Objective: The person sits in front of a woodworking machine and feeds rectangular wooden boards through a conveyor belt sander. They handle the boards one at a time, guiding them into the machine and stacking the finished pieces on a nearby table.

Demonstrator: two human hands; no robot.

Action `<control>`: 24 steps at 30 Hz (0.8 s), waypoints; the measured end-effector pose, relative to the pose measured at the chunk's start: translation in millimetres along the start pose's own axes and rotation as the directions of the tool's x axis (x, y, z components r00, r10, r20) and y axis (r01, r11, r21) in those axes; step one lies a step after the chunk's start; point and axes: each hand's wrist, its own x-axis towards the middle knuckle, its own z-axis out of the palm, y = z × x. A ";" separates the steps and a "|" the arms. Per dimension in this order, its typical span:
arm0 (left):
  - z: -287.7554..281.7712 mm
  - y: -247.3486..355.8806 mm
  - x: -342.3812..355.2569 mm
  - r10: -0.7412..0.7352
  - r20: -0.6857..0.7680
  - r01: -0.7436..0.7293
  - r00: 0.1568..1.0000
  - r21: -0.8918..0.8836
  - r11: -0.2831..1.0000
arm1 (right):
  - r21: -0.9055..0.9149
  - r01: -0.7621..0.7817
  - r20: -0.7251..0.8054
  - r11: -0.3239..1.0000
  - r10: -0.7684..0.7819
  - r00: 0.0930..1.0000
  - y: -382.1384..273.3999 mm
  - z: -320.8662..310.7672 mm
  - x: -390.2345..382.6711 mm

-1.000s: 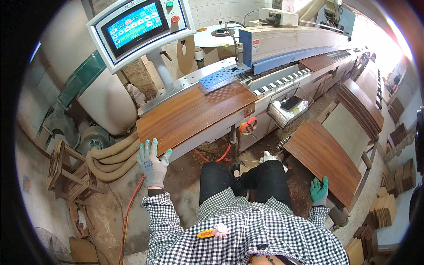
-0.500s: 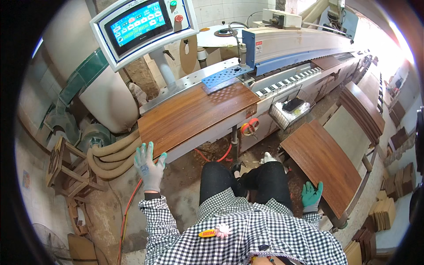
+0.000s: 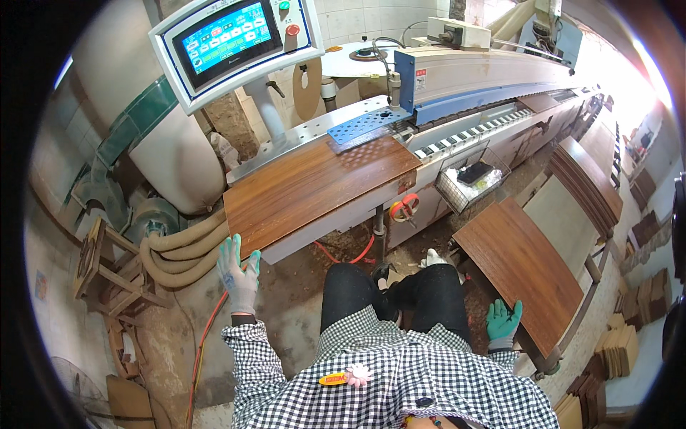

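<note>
A dark brown wood-grain board (image 3: 314,189) lies on the machine's infeed table, its far right part under a blue perforated plate (image 3: 368,127). At its near left corner is my left hand (image 3: 239,279), in a grey glove with green fingertips; its fingers are spread and wrap nothing. A second brown board (image 3: 525,268) slopes on a rack at the right. Beside that board's near left edge my right hand (image 3: 504,322) has its green palm turned up and its fingers apart. Whether it touches the edge, I cannot tell.
A control panel (image 3: 230,44) with a lit screen stands at the far left. The long machine (image 3: 486,79) runs to the far right, with another board (image 3: 541,102) on its track. A wire basket (image 3: 475,182) hangs on its side. Stacked boards (image 3: 586,179) and hoses (image 3: 182,261) flank me.
The board on the machine's track has moved farther along, to the right. My left hand has drawn slightly back from the near board's corner. My right hand has hardly moved.
</note>
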 end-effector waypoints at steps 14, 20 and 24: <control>-3.0 37.3 13.6 0.029 -0.008 -0.029 1.000 0.065 0.997 | 0.083 0.240 -0.209 0.967 -0.219 0.953 -12.9 -28.8 14.6; 16.9 67.2 28.4 0.042 0.011 -0.043 0.999 0.082 0.996 | 0.064 0.332 -0.216 0.941 -0.311 0.925 -22.6 -40.7 16.4; 38.2 92.2 37.5 0.069 0.017 -0.070 0.997 0.037 0.997 | 0.097 0.326 -0.177 0.940 -0.306 0.935 -26.2 -39.0 13.5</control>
